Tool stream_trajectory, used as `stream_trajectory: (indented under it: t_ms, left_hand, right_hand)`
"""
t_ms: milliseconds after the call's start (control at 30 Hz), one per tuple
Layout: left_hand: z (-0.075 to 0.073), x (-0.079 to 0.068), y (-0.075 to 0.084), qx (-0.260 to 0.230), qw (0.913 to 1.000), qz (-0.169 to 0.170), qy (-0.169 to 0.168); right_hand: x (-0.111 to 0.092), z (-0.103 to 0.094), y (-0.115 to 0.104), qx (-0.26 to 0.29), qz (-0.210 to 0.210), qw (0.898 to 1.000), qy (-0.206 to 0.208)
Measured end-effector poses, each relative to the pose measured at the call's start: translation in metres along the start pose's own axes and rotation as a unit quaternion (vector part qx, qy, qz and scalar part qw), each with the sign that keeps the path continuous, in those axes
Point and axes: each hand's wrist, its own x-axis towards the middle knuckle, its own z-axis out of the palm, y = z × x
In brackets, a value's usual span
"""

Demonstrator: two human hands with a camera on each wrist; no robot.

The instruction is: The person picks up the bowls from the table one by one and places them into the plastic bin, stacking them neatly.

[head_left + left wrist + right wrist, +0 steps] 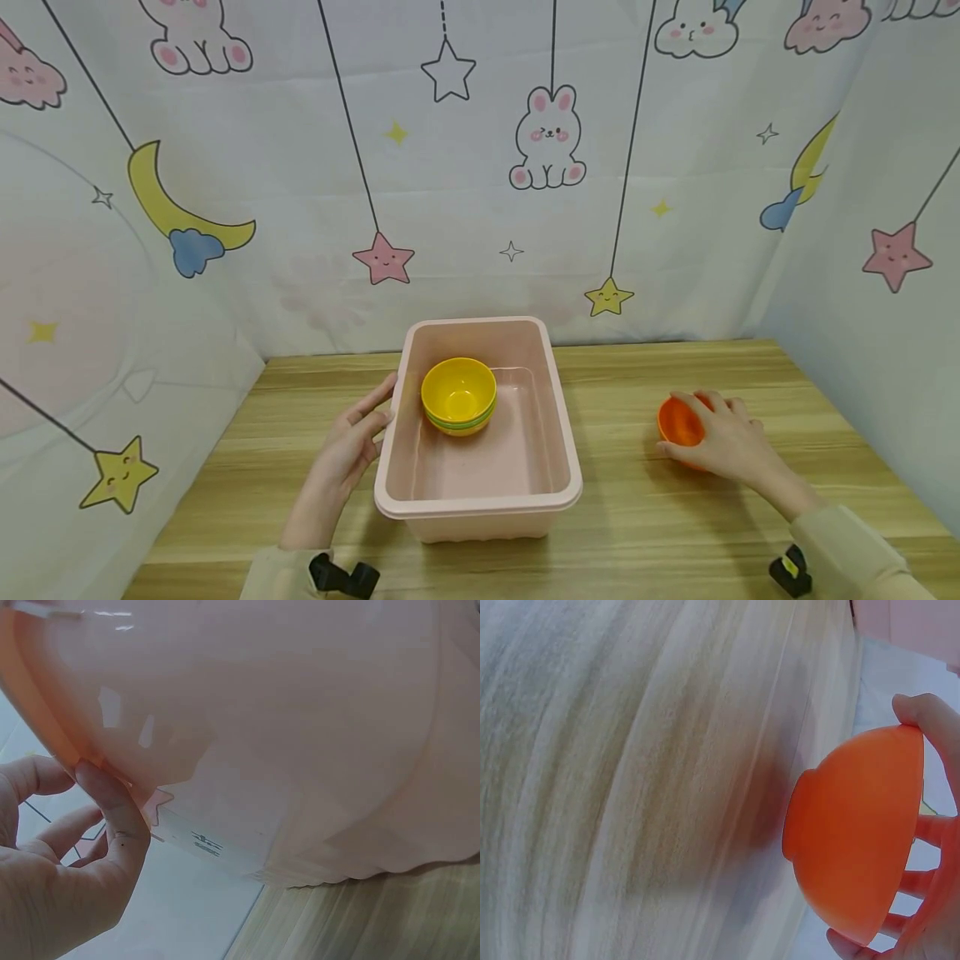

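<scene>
A pale pink plastic bin [491,506] stands on the table in the head view. Inside it, toward the back left, sits a stack of bowls with a yellow bowl [459,390] on top and green and yellow rims below. At the bin's left side, my left hand [348,446] pinches the rim [52,735] between thumb and fingers. My right hand [723,437], out to the right, holds an orange bowl [859,832] by its rim, fingers spread across the opening. The bowl's foot looks slightly apart from the wood, over a shadow.
The wood-grain table [622,517] spreads around the bin. White cloth walls [480,208] printed with rabbits, stars and moons enclose it at the back and both sides. Dark wrist devices [343,577] are worn at both sleeves.
</scene>
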Motion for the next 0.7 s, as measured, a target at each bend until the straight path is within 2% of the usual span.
stream_trajectory:
  t_ms: [700]
  left_hand:
    - [-0.001, 0.0, -0.001, -0.005, 1.0, 0.0, 0.0]
  right_hand:
    - [0.007, -0.025, -0.028, -0.027, -0.033, 0.999, 0.007]
